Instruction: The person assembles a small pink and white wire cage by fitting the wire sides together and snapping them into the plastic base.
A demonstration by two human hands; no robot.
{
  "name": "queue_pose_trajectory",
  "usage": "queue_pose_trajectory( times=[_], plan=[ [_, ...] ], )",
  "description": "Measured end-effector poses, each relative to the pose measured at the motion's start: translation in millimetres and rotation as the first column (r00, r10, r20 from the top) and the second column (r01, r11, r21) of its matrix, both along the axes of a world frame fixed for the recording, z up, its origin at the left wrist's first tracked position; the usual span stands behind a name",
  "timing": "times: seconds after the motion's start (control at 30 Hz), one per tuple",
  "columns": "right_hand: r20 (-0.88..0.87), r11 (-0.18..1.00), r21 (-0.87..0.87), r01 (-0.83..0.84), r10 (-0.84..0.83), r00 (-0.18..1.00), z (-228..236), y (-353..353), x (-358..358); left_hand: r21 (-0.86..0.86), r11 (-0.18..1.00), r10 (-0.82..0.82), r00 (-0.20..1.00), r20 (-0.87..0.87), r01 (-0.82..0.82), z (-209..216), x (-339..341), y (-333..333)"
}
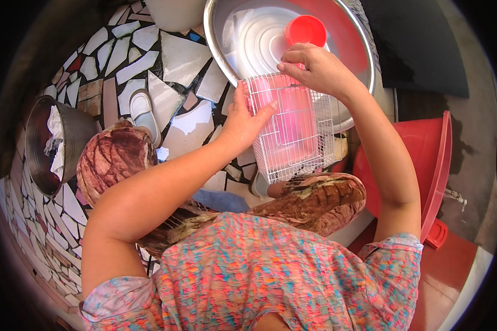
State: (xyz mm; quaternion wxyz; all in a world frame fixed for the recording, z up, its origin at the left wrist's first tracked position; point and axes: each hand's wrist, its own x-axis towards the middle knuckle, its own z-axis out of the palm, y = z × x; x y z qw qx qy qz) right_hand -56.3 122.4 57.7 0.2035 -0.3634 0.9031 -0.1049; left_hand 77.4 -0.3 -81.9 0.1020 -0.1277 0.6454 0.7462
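A small white wire cage (286, 129) with a pink plastic tray or panel showing through its bars is held in front of me, its far end over the rim of a wide metal basin (248, 38). My left hand (245, 120) grips the cage's left side, thumb laid across the bars. At the far end, my right hand (320, 69) has its fingers curled in a pinch close to the wires; what is between them, if anything, is hidden. Just beyond those fingers, a red plastic cup (306, 31) stands or lies in the basin.
To the left, a dark bucket (45, 143) has white cloth hanging over its rim. A large red tub (408, 160) leans at the right beside a tap (455, 197). Broken-tile mosaic covers the floor (185, 58). A white container (176, 12) stands at the far edge.
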Motion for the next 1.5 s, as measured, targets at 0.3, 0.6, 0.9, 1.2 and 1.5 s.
queue_pose_trajectory(
  times=[0.3, 0.6, 0.9, 1.2, 1.5],
  plan=[
    [-0.552, 0.943, -0.323, 0.078, -0.255, 0.794, 14.0, 42.8, 84.0, 0.016, 1.0, -0.002, 1.0, 0.002, 0.002, -2.6, -2.0, 1.0],
    [-0.467, 0.923, -0.322, 0.213, -0.351, 0.812, -41.7, 23.9, 152.6, -0.071, 0.997, -0.003, 0.999, 0.032, 0.005, 5.8, -7.8, 1.7],
    [-0.568, 0.74, -0.481, 0.471, -0.671, 0.476, 19.5, 66.1, 126.6, -0.013, 1.0, -0.01, 0.999, 0.031, 0.01, 6.9, -8.8, -3.7],
    [-0.26, 0.738, -0.668, 0.098, -0.354, 0.898, 15.8, 18.8, 156.5, -0.074, 0.997, -0.036, 0.999, -0.01, 0.035, 6.2, -6.6, -4.1],
    [0.499, 0.514, -0.359, 0.779, -0.6, 0.625, -57.8, 20.0, 90.1, -0.116, 0.993, -0.014, 1.0, -0.028, 0.011, 5.2, -5.3, -0.4]
  ],
)
